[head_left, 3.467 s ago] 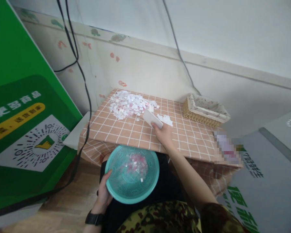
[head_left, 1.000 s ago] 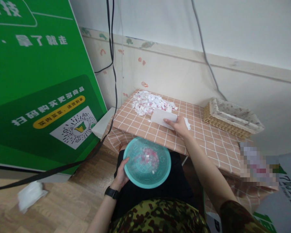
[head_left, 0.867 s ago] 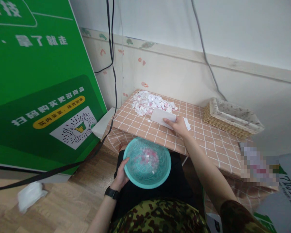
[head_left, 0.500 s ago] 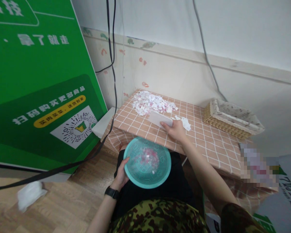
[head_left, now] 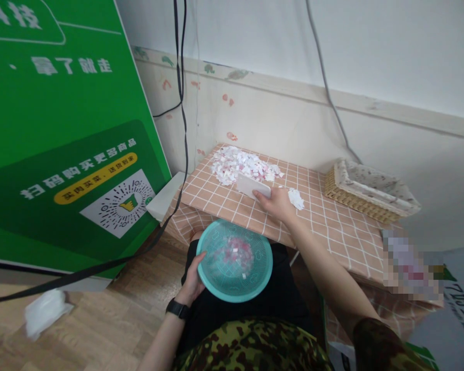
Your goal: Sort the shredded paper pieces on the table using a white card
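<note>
My left hand (head_left: 194,278) grips the left rim of a turquoise plastic colander (head_left: 261,278), which rests over my lap just below the table edge. Pink and white scraps (head_left: 237,255) lie on the colander's bottom. In my right hand (head_left: 276,202) is a flat white card-like piece (head_left: 251,185), held on edge over the tabletop with the thumb on its near face. Its far end is close to a broad pile of small white and pinkish paper bits (head_left: 239,162). A smaller heap of white bits (head_left: 296,199) lies right of that hand, partly hidden by it.
A brown checked cloth (head_left: 313,232) covers the table. Toward the right stands a lined wicker basket (head_left: 371,190); a blurred-out item (head_left: 408,263) lies at the table's right end. A black cable (head_left: 184,129) hangs at the left, before a green panel (head_left: 62,103). A white bag (head_left: 46,312) is on the floor.
My right hand has shifted slightly left with the white card-like piece, and more of its face is covered by the fingers. My left hand and the colander have hardly moved.
</note>
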### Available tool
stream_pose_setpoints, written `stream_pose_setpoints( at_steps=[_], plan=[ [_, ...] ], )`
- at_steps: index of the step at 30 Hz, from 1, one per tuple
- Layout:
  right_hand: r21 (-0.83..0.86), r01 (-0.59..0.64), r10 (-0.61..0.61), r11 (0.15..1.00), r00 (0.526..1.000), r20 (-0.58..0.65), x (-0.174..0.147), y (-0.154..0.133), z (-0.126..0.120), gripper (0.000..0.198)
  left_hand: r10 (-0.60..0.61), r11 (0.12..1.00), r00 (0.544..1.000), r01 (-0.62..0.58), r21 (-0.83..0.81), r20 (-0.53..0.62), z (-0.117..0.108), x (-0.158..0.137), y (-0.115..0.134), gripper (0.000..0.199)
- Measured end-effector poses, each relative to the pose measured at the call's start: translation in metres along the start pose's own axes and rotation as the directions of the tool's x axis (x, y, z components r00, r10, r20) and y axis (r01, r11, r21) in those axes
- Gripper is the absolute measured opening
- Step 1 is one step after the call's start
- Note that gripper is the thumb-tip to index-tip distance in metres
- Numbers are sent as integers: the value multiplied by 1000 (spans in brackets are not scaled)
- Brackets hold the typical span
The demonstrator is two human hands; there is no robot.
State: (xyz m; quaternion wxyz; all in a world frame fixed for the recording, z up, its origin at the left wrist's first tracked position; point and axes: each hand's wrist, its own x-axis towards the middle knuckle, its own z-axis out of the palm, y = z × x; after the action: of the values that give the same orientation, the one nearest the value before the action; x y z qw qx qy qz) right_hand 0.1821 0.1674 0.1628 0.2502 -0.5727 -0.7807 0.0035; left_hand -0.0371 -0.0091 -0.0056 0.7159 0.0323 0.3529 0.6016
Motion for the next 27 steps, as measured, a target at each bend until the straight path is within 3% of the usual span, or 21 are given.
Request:
stream_pose_setpoints(
  at_steps=[8,16,27],
  plan=[
    [-226,38,-42,973,999,-9,7,5,-12,45,-12,1000,1000,12,0,13,-3,2,-1,25],
    [-227,38,-49,973,998,-43,18,4,-10,46,7,1000,1000,-7,7,5,-4,2,-1,23],
    [-209,144,-125,967,987,100,31,5,-17,37,8,1000,1000,-8,23,-8,-4,1,-1,24]
  ],
)
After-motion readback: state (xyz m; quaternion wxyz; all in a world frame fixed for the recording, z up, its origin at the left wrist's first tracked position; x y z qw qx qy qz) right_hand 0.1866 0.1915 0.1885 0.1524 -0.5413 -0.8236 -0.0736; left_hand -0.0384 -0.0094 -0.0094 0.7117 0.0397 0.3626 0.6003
